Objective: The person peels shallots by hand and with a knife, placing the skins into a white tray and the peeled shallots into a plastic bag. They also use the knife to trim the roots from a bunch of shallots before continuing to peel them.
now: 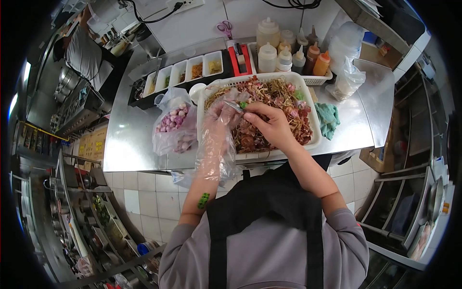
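My left hand (222, 110) is inside a loose clear plastic covering that reaches down the forearm. Its closed fingers are around a small metal-bladed tool (234, 106), with a bit of green beside it. My bare right hand (270, 124) meets it there, thumb and finger pinched; whatever they grip is too small to make out. Both hands are over a white plastic basket (315, 126) heaped with reddish onion skins and dry stringy roots (257, 132). Left of the basket, an open clear bag holds small purple shallots (174, 119).
White seasoning trays (180, 71), a red-handled item (239, 59) and squeeze bottles (267, 58) line the back. A green cloth (327, 119) and a tied plastic bag (347, 82) lie right on the steel counter (130, 139). Another person (86, 50) stands far left.
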Demonstrator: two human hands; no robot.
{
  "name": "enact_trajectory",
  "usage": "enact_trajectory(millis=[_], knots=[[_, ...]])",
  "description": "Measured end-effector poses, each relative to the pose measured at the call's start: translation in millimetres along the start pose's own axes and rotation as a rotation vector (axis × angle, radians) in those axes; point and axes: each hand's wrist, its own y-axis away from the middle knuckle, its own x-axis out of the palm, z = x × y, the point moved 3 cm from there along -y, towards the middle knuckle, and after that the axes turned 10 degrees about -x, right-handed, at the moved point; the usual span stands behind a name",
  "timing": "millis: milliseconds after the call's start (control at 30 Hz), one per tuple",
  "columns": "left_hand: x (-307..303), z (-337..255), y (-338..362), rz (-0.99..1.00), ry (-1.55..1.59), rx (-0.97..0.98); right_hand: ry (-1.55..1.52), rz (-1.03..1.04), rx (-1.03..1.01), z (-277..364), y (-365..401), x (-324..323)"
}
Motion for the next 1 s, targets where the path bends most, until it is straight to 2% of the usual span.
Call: enact_trajectory(millis=[33, 100, 167, 200, 267, 333, 433, 500, 567, 633, 667, 833, 1000], knots=[[-9, 4, -5, 0.0, 0.001, 0.001, 0.177, -0.033, -0.137, 4, -1, 0], [-24, 11, -14, 0.149, 0.022, -0.053, 0.27, 0.0, -0.093, 5, 2, 1], [-27, 14, -14, 0.1, 0.021, -0.061, 0.362, 0.034, -0.048, 3, 2, 1], [-25, 13, -12, 0.049, 0.018, -0.07, 0.301, 0.042, -0.074, 1, 3, 1], [-16, 7, -5, 0.069, 0.022, -0.063, 0.237, 0.05, -0.097, -1, 4, 0], [-9, 3, -2, 0.09, 0.024, -0.052, 0.005, 0.058, 0.111, -8, 5, 0], [-8, 0, -1, 0.146, 0.043, 0.001, -0.158, 0.046, 0.206, -8, 4, -1], [-11, 1, -3, 0.224, 0.06, -0.013, -0.134, 0.027, 0.193, -9, 1, -4], [-9, 1, -1, 0.207, 0.031, -0.019, -0.109, 0.003, 0.181, -8, -2, -10], [-8, 1, 0, 0.185, 0.005, -0.024, -0.059, -0.017, 0.305, -6, -4, -17], [-9, 3, -2, 0.189, 0.024, -0.029, -0.06, -0.017, 0.306, -4, -3, -18], [-11, 7, -7, 0.186, 0.107, -0.046, 0.126, 0.125, -0.027, 8, 0, -10], [-10, 6, -5, 0.136, 0.083, 0.005, 0.274, 0.101, -0.111, 9, -1, -3]])
